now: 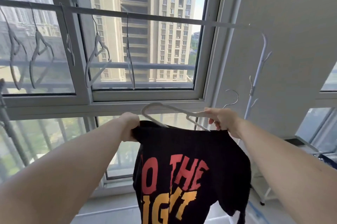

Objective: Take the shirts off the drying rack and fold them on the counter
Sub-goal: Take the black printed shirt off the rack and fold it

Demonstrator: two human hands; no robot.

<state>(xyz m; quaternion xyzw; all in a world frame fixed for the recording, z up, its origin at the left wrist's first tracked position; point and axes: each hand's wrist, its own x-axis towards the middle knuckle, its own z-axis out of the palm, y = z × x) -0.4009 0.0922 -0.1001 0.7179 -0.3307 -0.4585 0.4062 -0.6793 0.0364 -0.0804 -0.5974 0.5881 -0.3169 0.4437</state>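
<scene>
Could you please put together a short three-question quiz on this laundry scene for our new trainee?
1. True or false: the white hanger in the person's hands still hooks on the drying rack rail.
2. Which hand grips the black T-shirt by its shoulder: A) left hand B) right hand?
3. How many empty hangers hang on the rail?

Key
1. False: its hook is off the rail, below it.
2. A; the right hand holds the hanger near its neck, at the shirt's collar edge.
3. Five.
</scene>
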